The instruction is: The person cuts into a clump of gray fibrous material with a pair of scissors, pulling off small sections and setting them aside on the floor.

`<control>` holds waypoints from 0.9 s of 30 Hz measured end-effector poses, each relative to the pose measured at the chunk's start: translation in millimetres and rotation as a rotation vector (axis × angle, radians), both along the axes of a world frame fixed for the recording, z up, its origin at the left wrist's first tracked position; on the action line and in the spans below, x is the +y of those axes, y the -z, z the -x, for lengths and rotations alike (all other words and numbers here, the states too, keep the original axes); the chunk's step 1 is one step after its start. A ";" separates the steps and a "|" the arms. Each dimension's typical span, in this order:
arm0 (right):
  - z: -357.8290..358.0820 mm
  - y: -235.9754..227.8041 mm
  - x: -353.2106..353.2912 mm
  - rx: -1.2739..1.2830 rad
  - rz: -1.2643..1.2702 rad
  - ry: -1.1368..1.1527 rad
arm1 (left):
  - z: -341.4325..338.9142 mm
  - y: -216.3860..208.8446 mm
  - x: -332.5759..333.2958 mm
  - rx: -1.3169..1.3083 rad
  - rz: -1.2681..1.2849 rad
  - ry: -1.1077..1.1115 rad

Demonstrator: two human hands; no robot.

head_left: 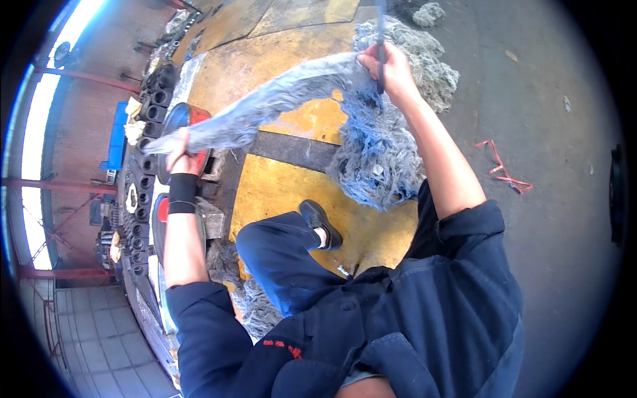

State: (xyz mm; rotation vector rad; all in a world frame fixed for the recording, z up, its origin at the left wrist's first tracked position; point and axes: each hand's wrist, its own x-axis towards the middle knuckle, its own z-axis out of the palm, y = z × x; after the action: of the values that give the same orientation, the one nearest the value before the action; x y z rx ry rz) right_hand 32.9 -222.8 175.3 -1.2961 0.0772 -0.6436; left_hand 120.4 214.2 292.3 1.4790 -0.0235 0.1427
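Observation:
A long, thick strand of grey-blue waste yarn [265,93] is stretched in an arch between my hands. My left hand [179,154], with a black band around the wrist, is closed on its left end. Farther off, my right hand [393,69] grips the other end near the far pile. A narrow dark bar [381,66] crosses the fingers of that hand; its upper part is blurred and I cannot tell whether it is held. Below hangs or lies a tangled grey and blue yarn heap [378,156], reaching near my right knee.
More grey yarn [434,66] lies beyond my right hand on yellow floor plates [292,192]. Round red-and-dark containers [192,123] stand by my left hand, beside rows of dark ring-shaped parts [156,99]. A red strap [507,176] lies on the grey floor at right.

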 end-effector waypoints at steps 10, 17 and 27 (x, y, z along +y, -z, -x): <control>8.2 16.9 -24.6 0.649 0.919 0.323 | -16.2 189.4 22.6 0.540 -0.317 0.128; -8.8 17.6 12.0 0.296 0.149 -0.126 | -6.6 258.0 9.3 0.674 -0.613 0.173; -15.0 18.0 53.8 0.256 0.198 -0.410 | 21.0 219.9 -121.7 0.134 -0.538 0.640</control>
State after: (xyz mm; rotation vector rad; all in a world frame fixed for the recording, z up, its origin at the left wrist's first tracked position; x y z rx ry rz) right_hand 48.0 -169.0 157.3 -1.5258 -0.0450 -0.1350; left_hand 99.4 92.5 72.5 1.9380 -0.4508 -0.5185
